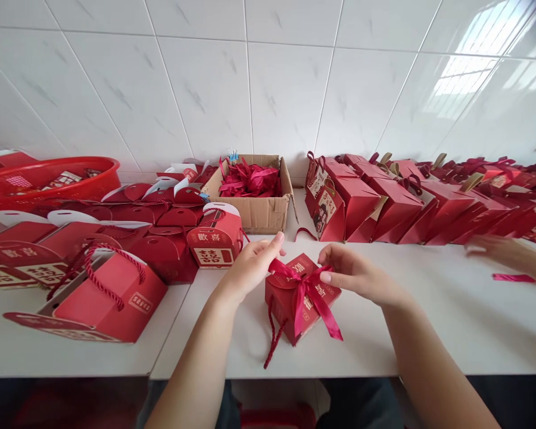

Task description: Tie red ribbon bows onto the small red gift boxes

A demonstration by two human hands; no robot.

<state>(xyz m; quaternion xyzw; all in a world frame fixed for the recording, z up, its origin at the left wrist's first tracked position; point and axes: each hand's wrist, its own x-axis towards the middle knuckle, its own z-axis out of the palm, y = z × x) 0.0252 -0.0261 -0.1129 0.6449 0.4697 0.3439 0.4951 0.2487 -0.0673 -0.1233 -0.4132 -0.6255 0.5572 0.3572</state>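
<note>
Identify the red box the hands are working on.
The box under the pink ribbon, between left hand and right hand; other boxes sit left or farther back.

There's one carton (259,215), one basket (93,183) (red boxes (288,305): many, overlapping).

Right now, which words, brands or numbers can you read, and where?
"歡喜": white-flapped red cardboard box; repeated far left.
"囍": same boxes.
"SEVEN", apparently: red rope-handled cardboard box, front left.
Too small or covered: print on the ribbon-tied red box and ribbon-handled red boxes.
</note>
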